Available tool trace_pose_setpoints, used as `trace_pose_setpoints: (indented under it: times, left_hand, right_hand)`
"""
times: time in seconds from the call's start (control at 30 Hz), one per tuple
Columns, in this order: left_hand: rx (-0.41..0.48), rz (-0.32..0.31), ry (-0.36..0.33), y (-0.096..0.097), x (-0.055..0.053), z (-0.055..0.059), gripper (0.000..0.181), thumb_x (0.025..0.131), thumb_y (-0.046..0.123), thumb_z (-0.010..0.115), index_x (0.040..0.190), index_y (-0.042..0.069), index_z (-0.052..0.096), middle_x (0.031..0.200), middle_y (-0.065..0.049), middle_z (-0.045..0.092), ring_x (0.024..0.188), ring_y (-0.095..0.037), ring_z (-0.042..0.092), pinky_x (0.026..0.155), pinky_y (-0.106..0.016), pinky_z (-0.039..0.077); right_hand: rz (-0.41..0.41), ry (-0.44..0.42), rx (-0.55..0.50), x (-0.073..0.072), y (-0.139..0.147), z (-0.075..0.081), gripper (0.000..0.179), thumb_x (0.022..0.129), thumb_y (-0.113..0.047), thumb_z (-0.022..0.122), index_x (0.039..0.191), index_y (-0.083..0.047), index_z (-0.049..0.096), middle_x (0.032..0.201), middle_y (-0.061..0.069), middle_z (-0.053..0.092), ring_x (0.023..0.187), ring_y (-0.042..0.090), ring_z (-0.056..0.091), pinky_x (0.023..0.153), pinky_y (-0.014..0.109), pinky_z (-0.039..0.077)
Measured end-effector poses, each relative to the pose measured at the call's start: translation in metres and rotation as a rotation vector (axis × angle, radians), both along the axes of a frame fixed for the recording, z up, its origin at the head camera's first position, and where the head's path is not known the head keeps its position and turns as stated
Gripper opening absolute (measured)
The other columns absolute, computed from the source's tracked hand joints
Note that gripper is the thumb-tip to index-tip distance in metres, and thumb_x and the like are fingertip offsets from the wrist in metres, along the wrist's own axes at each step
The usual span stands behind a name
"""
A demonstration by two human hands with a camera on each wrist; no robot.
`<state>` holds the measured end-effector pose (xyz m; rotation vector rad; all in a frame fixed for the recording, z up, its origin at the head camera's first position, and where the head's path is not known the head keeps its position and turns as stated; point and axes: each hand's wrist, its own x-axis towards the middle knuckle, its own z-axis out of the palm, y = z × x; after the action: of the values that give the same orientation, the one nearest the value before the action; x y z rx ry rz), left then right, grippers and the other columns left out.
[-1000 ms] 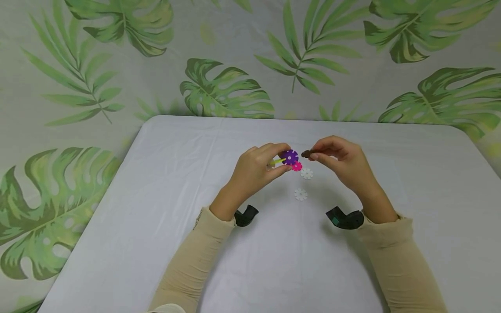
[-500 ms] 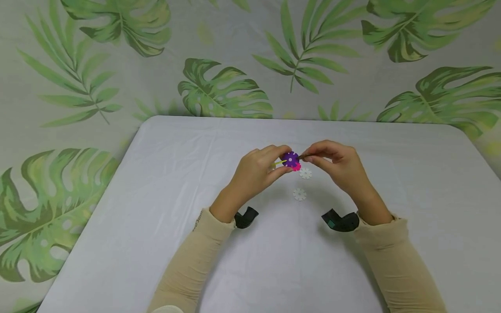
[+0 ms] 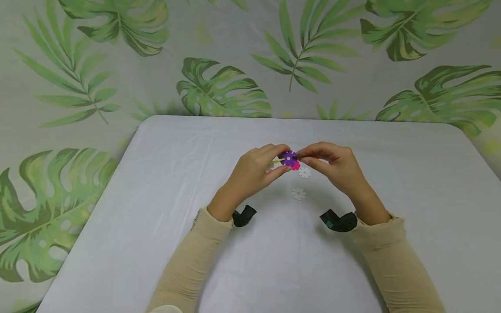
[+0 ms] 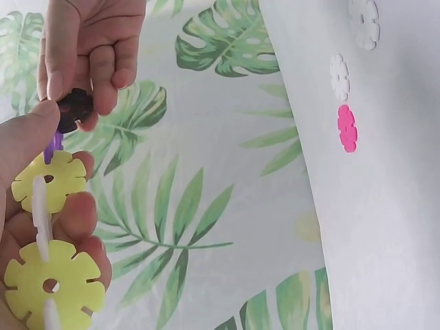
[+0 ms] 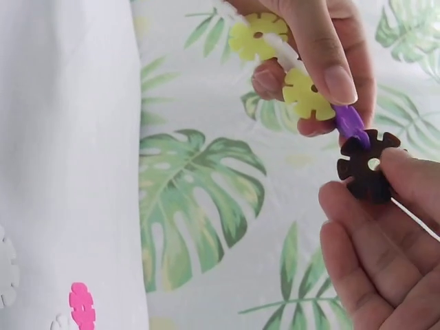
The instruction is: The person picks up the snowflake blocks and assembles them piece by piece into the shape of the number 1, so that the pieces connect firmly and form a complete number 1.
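Observation:
My left hand [image 3: 250,171] pinches a chain of slotted plastic snowflake discs between thumb and fingers, above the table. In the left wrist view the chain shows two yellow discs [image 4: 56,278] with a white disc [image 4: 42,216] between them. A purple disc [image 5: 349,124] forms its far end. My right hand [image 3: 336,163] pinches a dark brown disc [image 5: 361,172] between thumb and fingers. Its slotted edge meets the purple disc's edge at an angle; how deep the slots interlock I cannot tell.
On the white-covered table [image 3: 250,269] lie a pink disc [image 4: 348,128] and two white discs [image 3: 298,193], below and between the hands. Black curved devices [image 3: 339,220] stick inward from both wrists. A leaf-patterned cloth [image 3: 219,87] spreads beyond the table's far edge.
My right hand has moved left, bringing the brown disc from a small gap away up against the purple disc. The left hand has stayed nearly still, keeping its hold on the chain.

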<state>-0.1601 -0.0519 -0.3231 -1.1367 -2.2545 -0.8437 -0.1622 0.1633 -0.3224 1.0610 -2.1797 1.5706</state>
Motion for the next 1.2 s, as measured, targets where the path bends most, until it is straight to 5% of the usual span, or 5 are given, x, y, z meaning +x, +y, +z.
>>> trace_pose_setpoints:
  times: [0.23, 0.4, 0.53, 0.9, 1.2]
  left_hand:
    - [-0.013, 0.010, -0.025, -0.002, -0.001, -0.003, 0.038, 0.084, 0.022, 0.065, 0.114, 0.001, 0.058, 0.109, -0.008, 0.061, 0.097, -0.015, 0.058, 0.081, -0.019, 0.043]
    - [0.012, -0.023, -0.053, 0.000, 0.000, -0.003, 0.041, 0.085, 0.021, 0.064, 0.118, 0.000, 0.054, 0.116, -0.009, 0.057, 0.107, -0.014, 0.053, 0.086, -0.017, 0.040]
    - [0.032, -0.051, -0.053, 0.001, 0.002, -0.003, 0.040, 0.084, 0.021, 0.065, 0.116, 0.000, 0.054, 0.113, -0.009, 0.056, 0.105, -0.014, 0.053, 0.085, -0.016, 0.040]
    - [0.042, -0.031, -0.021, 0.004, 0.001, -0.005, 0.040, 0.080, 0.017, 0.070, 0.113, 0.000, 0.056, 0.103, -0.008, 0.061, 0.085, -0.015, 0.058, 0.074, -0.017, 0.044]
    - [0.036, 0.009, 0.014, 0.004, 0.002, -0.004, 0.035, 0.079, 0.022, 0.070, 0.107, 0.004, 0.061, 0.096, -0.004, 0.062, 0.077, -0.011, 0.058, 0.065, -0.020, 0.042]
  right_hand:
    - [-0.013, -0.010, -0.001, 0.000, 0.001, 0.000, 0.020, 0.078, 0.014, 0.060, 0.094, 0.004, 0.065, 0.091, 0.013, 0.064, 0.083, 0.015, 0.061, 0.075, 0.024, 0.048]
    - [0.001, -0.108, -0.091, 0.002, -0.003, -0.002, 0.018, 0.079, 0.016, 0.057, 0.094, 0.009, 0.063, 0.090, 0.016, 0.063, 0.077, 0.018, 0.063, 0.070, 0.026, 0.050]
    - [0.044, -0.196, -0.169, 0.003, -0.006, -0.003, 0.017, 0.080, 0.017, 0.055, 0.095, 0.012, 0.061, 0.091, 0.017, 0.063, 0.075, 0.021, 0.064, 0.068, 0.029, 0.051]
    - [0.101, -0.263, -0.246, 0.005, -0.012, -0.003, 0.016, 0.080, 0.015, 0.057, 0.096, 0.013, 0.057, 0.085, 0.019, 0.061, 0.069, 0.022, 0.064, 0.064, 0.029, 0.052]
    - [0.072, -0.285, -0.211, 0.007, -0.014, -0.001, 0.016, 0.081, 0.013, 0.058, 0.096, 0.012, 0.057, 0.089, 0.019, 0.061, 0.074, 0.023, 0.064, 0.066, 0.031, 0.051]
